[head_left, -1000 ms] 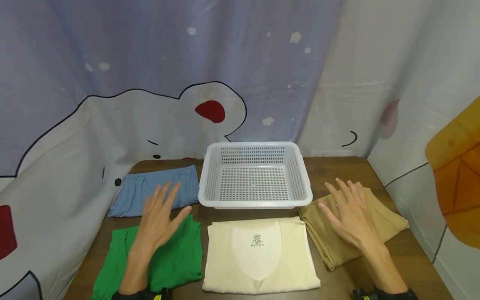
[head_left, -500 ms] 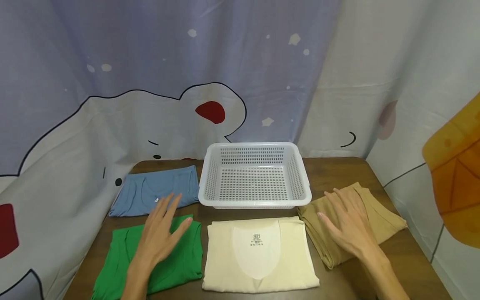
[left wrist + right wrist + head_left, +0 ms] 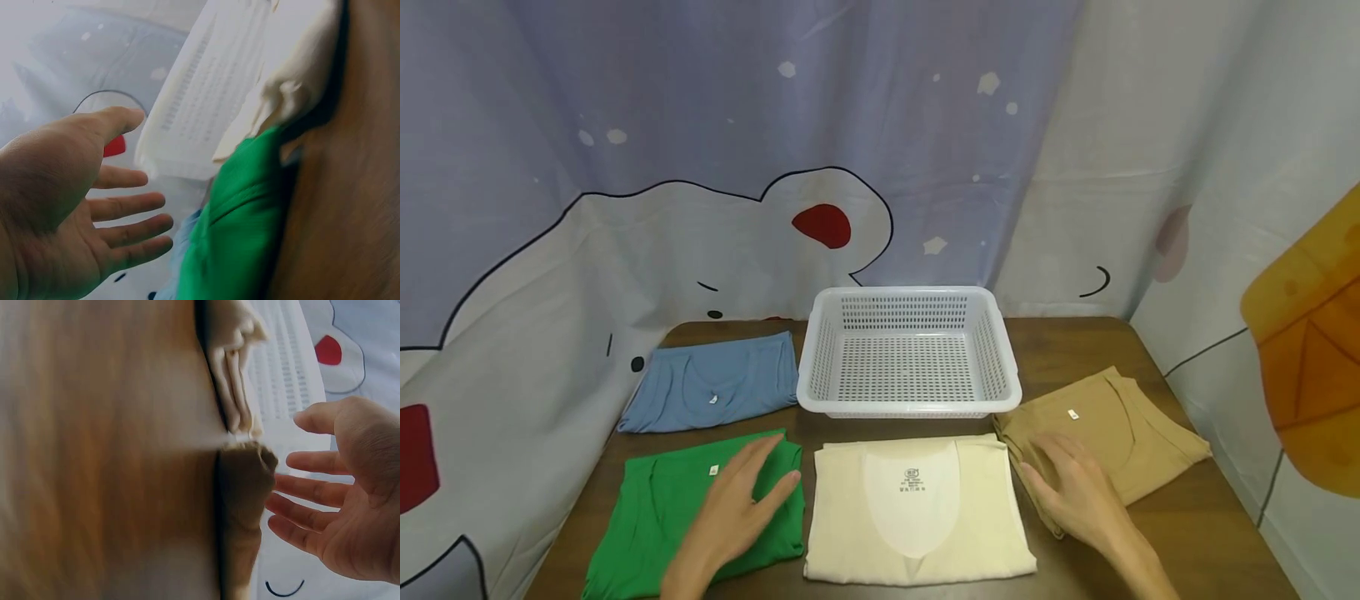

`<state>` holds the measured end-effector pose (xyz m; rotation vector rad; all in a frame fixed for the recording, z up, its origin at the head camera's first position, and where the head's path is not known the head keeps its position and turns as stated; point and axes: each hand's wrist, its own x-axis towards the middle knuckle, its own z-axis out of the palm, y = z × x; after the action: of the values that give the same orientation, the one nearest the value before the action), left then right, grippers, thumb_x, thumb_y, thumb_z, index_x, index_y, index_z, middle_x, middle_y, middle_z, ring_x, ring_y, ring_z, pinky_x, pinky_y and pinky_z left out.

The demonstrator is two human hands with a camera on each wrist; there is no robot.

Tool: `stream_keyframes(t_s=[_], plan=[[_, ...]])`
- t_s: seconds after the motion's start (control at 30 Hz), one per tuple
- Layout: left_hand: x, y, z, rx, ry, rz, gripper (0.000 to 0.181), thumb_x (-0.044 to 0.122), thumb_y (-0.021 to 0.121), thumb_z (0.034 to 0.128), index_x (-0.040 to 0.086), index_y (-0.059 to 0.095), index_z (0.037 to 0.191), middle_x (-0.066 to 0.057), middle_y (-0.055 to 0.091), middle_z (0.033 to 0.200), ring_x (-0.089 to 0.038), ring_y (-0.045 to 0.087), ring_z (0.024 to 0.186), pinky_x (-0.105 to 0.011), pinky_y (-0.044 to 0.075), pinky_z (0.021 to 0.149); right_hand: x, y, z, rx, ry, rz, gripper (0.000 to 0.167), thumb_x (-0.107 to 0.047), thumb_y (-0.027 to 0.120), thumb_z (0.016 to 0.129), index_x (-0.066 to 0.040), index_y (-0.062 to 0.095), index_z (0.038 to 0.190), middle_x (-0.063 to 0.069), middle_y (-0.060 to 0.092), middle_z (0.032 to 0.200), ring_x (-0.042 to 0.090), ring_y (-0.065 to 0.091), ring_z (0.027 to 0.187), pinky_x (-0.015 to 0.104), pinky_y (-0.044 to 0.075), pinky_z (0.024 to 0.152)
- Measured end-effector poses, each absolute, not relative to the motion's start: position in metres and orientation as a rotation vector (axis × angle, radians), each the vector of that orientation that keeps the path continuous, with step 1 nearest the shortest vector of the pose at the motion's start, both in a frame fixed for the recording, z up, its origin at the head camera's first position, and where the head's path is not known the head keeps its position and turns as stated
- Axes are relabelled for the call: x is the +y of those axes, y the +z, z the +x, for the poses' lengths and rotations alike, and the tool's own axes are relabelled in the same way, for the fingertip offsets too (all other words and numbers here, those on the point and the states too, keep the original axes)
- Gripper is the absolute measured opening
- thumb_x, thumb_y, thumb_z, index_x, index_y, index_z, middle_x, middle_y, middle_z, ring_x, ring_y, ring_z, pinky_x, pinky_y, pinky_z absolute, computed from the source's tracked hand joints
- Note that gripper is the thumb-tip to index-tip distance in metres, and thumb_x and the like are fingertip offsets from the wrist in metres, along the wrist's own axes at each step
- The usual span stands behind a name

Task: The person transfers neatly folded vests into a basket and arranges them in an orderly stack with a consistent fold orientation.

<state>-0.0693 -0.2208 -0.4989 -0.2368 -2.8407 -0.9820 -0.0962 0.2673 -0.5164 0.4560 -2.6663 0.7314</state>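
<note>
My left hand (image 3: pixel 730 512) hovers over the folded green shirt (image 3: pixel 658 508), its fingers loosely extended and holding nothing; the left wrist view shows a gap between the palm and the green cloth (image 3: pixel 234 225). On the other side, my right hand (image 3: pixel 1078 492) is above the near-left part of the folded tan shirt (image 3: pixel 1138 433), also with nothing in it. Between the hands lies a folded cream shirt (image 3: pixel 842 517) with a printed neck label. A folded blue shirt (image 3: pixel 722 375) rests behind the green one.
A white perforated plastic basket (image 3: pixel 910 409) stands at the back middle of the brown wooden table (image 3: pixel 1060 342), with nothing inside. A patterned curtain (image 3: pixel 700 100) hangs close behind the table and along its sides.
Both hands have drawn back toward the table's near side, the right one also shifting left. The small white tags on the green and tan shirts are now uncovered. The shirts and basket stay put.
</note>
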Motion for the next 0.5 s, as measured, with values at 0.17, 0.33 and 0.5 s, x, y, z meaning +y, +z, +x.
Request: stream_keyframes(t_s=[0.17,0.33,0.5], plan=[[-0.203,-0.507,-0.068,-2.859,-1.088,-0.293,0.072,0.044,0.075,0.1094,0.004,0.054,0.165,-0.024,0.060,0.165,-0.049,0.059,0.153,-0.069,0.052,0.121,0.254,-0.520,-0.091,-2.672,0.794,0.471,0.040,-0.012,0.088,0.095,0.003,0.077,0.131,0.020,0.080,0.131,0.045,0.076,0.124,0.066,0.061,0.104],[-0.188,-0.512,-0.069,-2.935,-1.220,-0.265,0.081,0.048,0.074,0.1092,0.001,0.048,0.169,-0.024,0.054,0.171,-0.046,0.059,0.154,-0.064,0.052,0.123,0.245,-0.517,-0.088,-2.742,0.875,0.425,0.041,-0.015,0.088,0.097,-0.001,0.078,0.134,0.013,0.082,0.127,0.030,0.079,0.114,0.053,0.066,0.095],[-0.178,-0.517,-0.070,-2.937,-1.306,-0.200,0.083,0.043,0.079,0.1069,-0.001,0.046,0.169,-0.022,0.055,0.170,-0.033,0.071,0.140,-0.046,0.064,0.111,0.240,-0.509,-0.087,-2.876,1.028,0.285,0.044,-0.020,0.086,0.100,-0.001,0.075,0.138,0.005,0.079,0.110,0.011,0.072,0.091,0.028,0.062,0.077]])
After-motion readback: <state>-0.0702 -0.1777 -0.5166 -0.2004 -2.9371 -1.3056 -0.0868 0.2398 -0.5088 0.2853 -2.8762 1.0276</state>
